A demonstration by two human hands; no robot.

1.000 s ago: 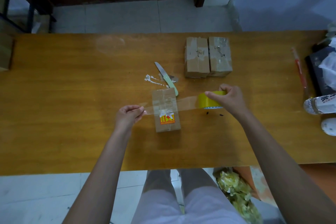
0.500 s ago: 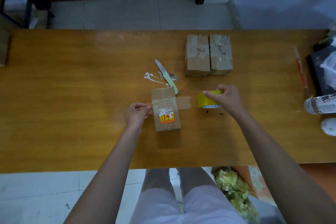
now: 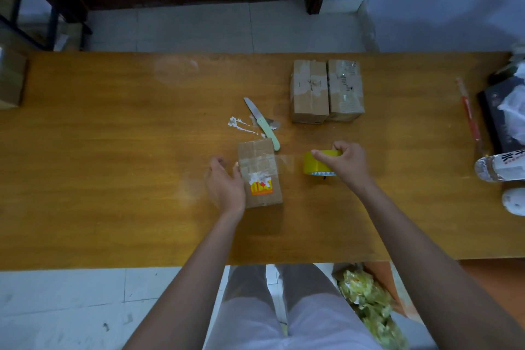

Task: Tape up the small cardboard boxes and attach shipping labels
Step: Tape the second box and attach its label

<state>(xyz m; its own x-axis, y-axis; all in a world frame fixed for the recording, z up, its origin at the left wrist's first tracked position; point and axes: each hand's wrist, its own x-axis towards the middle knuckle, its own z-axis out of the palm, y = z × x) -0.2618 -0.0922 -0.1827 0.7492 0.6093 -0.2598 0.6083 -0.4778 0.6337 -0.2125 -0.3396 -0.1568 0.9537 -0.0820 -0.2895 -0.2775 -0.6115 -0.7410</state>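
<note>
A person taped a small cardboard box (image 3: 260,175) at a wooden table (image 3: 113,179), the job looking partly done. The left hand (image 3: 225,186) lay against the box's 9 o'clock side, fingers fairly straight and pressing the flank, apparently smoothing down a strip of clear tape (image 3: 285,162) that ran across the top and off toward 3 o'clock. That strip led to a yellow tape roll (image 3: 318,165), which the right hand (image 3: 345,163) gripped with curled fingers over its rim; the roll sat near the box, with tape uncut between them. A torn orange-and-white sticker (image 3: 260,184) showed on the box's lid, but whether it was a shipping label could not be told.

At 1 o'clock from the box, two more boxes (image 3: 326,91) stood touching side by side, both carrying tape and pale paper remnants; they appeared finished, or nearly so. A green-handled knife (image 3: 262,123) lay just beyond the box at 12 o'clock, its handle tip almost touching the far edge. Judged from this, cutting the strip and pressing the loose end down remained, with labelling possibly to follow.
</note>
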